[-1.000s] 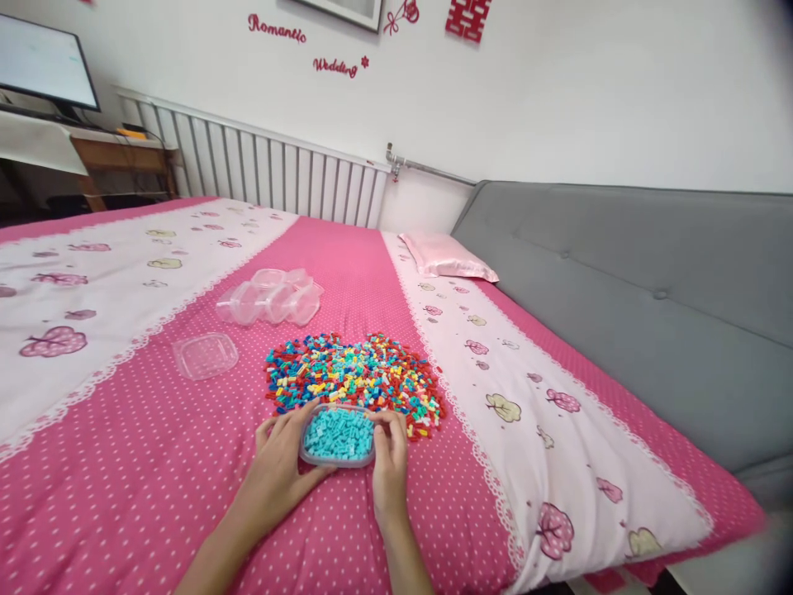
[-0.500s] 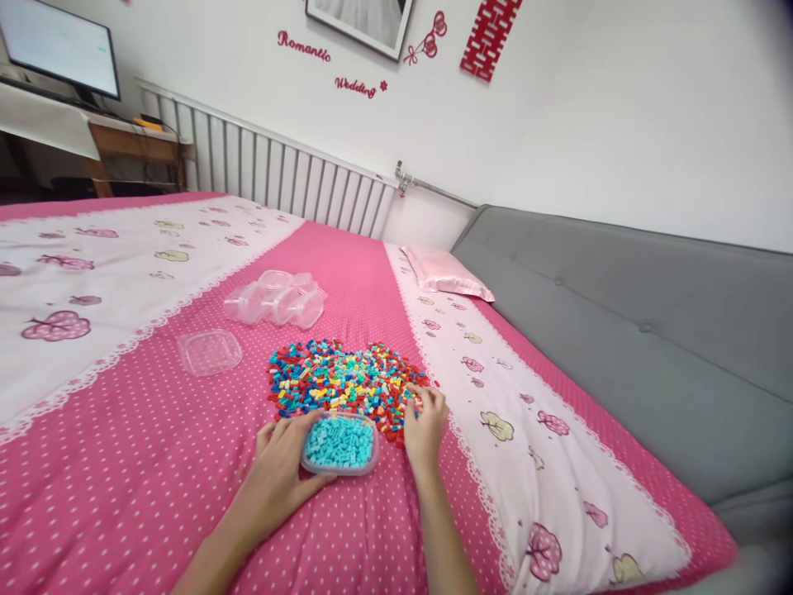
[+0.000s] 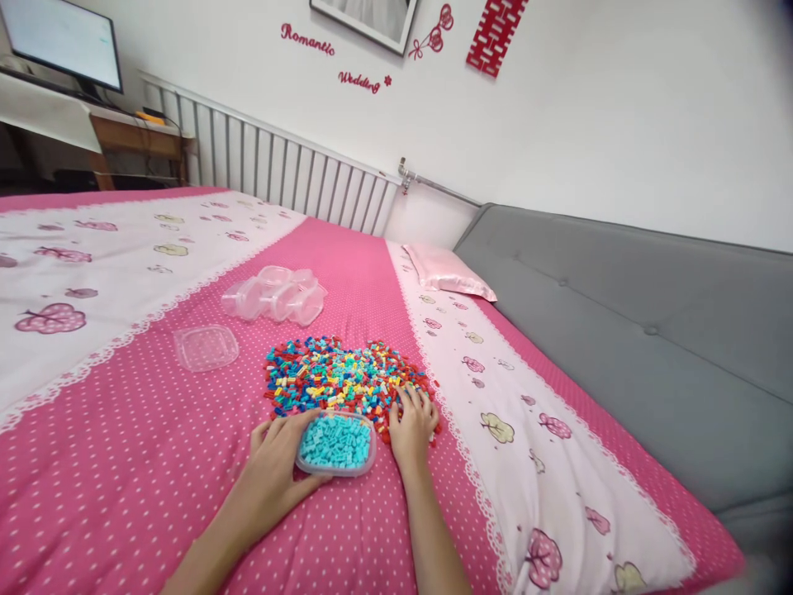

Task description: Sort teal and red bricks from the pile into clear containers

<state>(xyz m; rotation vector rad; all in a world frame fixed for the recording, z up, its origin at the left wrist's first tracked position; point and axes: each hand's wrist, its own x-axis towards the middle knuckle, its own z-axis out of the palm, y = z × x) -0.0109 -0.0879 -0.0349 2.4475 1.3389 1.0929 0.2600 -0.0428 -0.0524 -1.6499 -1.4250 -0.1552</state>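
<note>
A clear plastic box (image 3: 370, 464) filled with small turquoise building bricks (image 3: 338, 440) rests on the pink bedspread. My left hand (image 3: 280, 453) grips its left side, thumb at the near edge and fingers at the far corner. Just beyond the box spreads a pile of mixed red, blue, yellow and turquoise bricks (image 3: 334, 376). Over the right part of that pile lies my right hand (image 3: 410, 421), palm down with fingers bent among the bricks. Its fingertips are partly hidden, and whether a brick is between them cannot be made out.
A clear lid (image 3: 206, 347) lies flat left of the pile. Several more clear boxes (image 3: 276, 295) are heaped behind it. A pink pillow (image 3: 447, 273) sits by the grey headboard (image 3: 619, 330). A white radiator (image 3: 266, 157) runs along the wall, near a desk with a monitor (image 3: 65, 41).
My right hand has shifted a little left over the pile, its fingers now further spread on the bricks. My left hand keeps its hold on the box. The view has moved slightly.
</note>
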